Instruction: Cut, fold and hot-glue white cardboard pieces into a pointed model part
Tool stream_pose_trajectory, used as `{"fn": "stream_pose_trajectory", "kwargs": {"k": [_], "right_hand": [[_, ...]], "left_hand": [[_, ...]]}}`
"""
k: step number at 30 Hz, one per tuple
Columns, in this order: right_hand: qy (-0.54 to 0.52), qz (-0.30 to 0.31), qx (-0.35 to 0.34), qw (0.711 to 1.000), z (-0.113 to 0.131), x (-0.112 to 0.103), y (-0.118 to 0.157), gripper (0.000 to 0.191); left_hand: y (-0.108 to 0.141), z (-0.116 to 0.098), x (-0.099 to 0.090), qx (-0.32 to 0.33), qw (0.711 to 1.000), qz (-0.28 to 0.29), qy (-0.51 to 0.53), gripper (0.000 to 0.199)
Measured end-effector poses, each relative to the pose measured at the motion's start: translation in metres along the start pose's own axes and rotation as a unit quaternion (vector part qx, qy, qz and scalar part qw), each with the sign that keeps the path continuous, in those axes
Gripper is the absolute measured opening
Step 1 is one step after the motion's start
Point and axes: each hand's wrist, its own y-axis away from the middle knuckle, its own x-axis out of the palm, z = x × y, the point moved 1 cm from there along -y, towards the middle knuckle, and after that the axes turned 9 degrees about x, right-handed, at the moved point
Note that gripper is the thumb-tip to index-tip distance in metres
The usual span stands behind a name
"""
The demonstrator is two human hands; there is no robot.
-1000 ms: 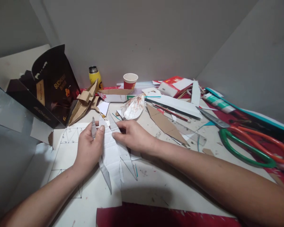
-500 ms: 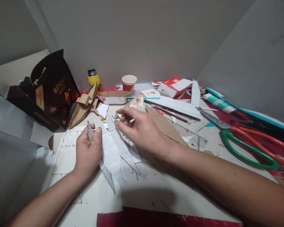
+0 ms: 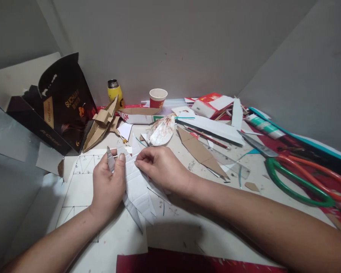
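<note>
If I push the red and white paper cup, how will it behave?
The cup looks thin-walled, so probably light and easily dented. It narrows downward, so a high push may tip it; being round, it could roll.

Cut-out (image 3: 136, 182): matt white paper/card (creased); scissor blades (image 3: 258, 144): metal; handles (image 3: 298, 182): glossy, prob. plastic.

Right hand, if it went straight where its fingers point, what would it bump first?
Probably the creased white piece, right at the fingertips of the right hand. Past that comes the left hand, thumb side, though their heights are hard to judge.
</note>
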Motion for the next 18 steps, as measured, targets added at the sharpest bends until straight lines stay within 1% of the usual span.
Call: {"fn": "stream_pose_trajectory", "kwargs": {"k": [3, 6, 9, 12, 14, 16, 18], "right_hand": [[-0.023, 0.008, 0.018, 1.0, -0.001, 0.001, -0.002, 0.009], [0.012, 0.013, 0.01, 1.0, 0.001, 0.001, -0.002, 0.01], [0.126, 0.011, -0.033, 0.991, 0.002, 0.004, 0.0, 0.013], [0.257, 0.029, -0.073, 0.963, 0.002, 0.013, 0.003, 0.016], [0.305, 0.054, -0.083, 0.947, 0.001, 0.019, 0.003, 0.021], [0.3, 0.078, -0.076, 0.948, 0.0, 0.019, 0.002, 0.021], [0.248, 0.092, -0.044, 0.963, 0.0, 0.009, -0.001, 0.014]], "left_hand": [[0.0, 0.002, 0.001, 0.0, 1.0, 0.003, -0.001, 0.014], [0.001, 0.003, 0.001, 0.01, 1.0, 0.016, 0.003, 0.012], [0.001, 0.004, 0.003, 0.003, 0.999, 0.035, -0.002, 0.012], [0.0, 0.009, 0.007, -0.026, 0.998, 0.051, -0.019, 0.014], [-0.001, 0.014, 0.009, -0.05, 0.997, 0.062, -0.025, 0.014], [-0.002, 0.018, 0.011, -0.081, 0.994, 0.069, -0.018, 0.015], [-0.004, 0.02, 0.011, -0.113, 0.991, 0.069, 0.0, 0.017]]}}
